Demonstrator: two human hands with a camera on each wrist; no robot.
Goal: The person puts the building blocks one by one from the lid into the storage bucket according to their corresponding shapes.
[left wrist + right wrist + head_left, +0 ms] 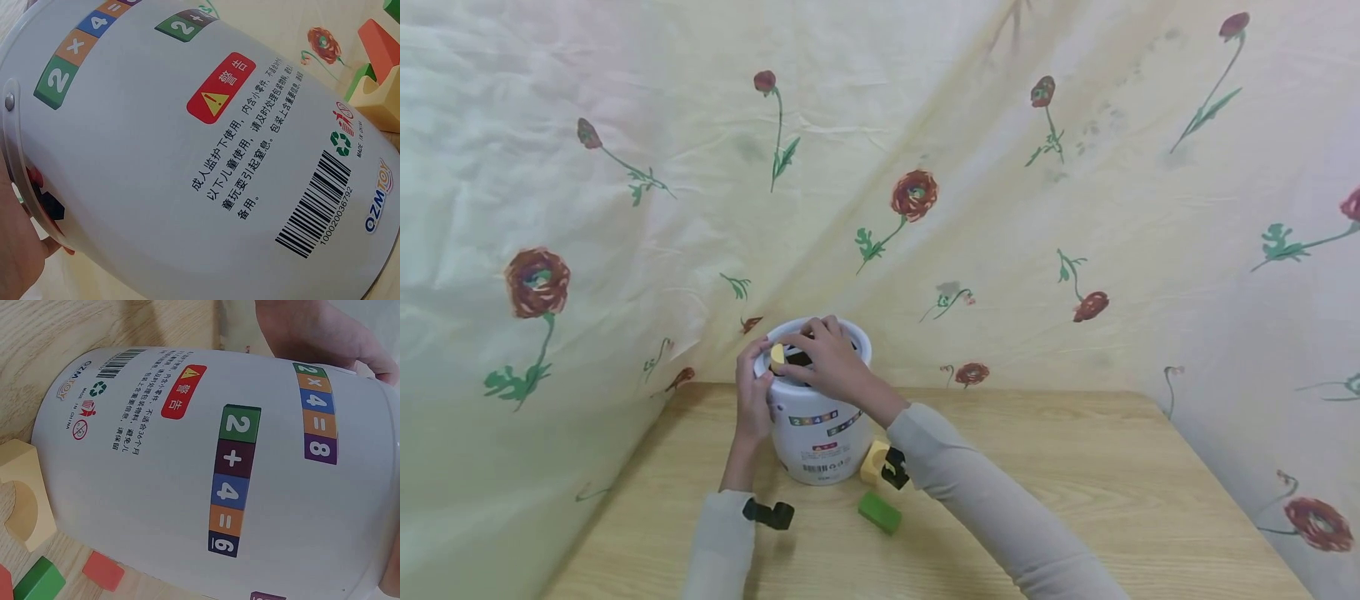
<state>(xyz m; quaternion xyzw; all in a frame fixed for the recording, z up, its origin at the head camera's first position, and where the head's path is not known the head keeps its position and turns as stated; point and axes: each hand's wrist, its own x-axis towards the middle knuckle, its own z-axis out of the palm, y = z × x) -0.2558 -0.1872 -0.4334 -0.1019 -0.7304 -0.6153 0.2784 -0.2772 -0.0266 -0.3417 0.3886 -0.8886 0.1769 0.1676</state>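
we see a white tub [816,437] standing upright on a wooden table [1037,467], near the flowered cloth [865,108] behind it. our left hand [754,396] is clamped on the tub's rim at its left side, fingers over the edge and thumb toward the front. our right hand [831,362] comes over the top of the tub from the right; its thumb and index finger come together on a small yellow block [777,359], pinched at the left part of the opening, close to our left hand. the inside of the tub looks dark past our fingers, so we cannot tell what lies in it.

on the table, just beside the tub's base at the right, we see a pale yellow arch block [872,461], and in front of it a green block [879,512], apart from the tub. the right wrist view also shows us a red block [104,570] lying near the tub. the tub's wall carries coloured sums, a red warning label [221,88] and a barcode [314,204]. we wear light grey sleeves [1000,508], with a black wrist camera [769,513] at our left cuff.
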